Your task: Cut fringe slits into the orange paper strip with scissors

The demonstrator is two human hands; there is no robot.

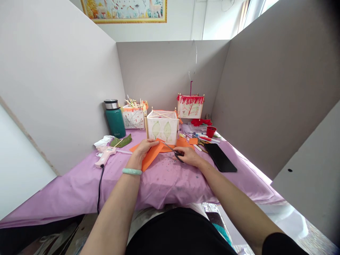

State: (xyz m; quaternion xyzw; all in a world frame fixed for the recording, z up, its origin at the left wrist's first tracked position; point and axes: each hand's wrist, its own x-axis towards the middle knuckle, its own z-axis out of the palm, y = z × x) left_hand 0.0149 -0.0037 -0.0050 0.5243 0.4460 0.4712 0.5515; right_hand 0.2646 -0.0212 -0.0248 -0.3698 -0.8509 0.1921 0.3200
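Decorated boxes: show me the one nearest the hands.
The middle box, with two green leaf shapes on its front, just beyond the orange paper; the stick-filled box and the red-fringed box are farther back.

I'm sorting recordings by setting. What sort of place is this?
Probably a craft corner or small workshop booth: a cloth-covered table between grey panels. The pink glue gun, the white box with leaf shapes and the scissors in the right hand suggest it.
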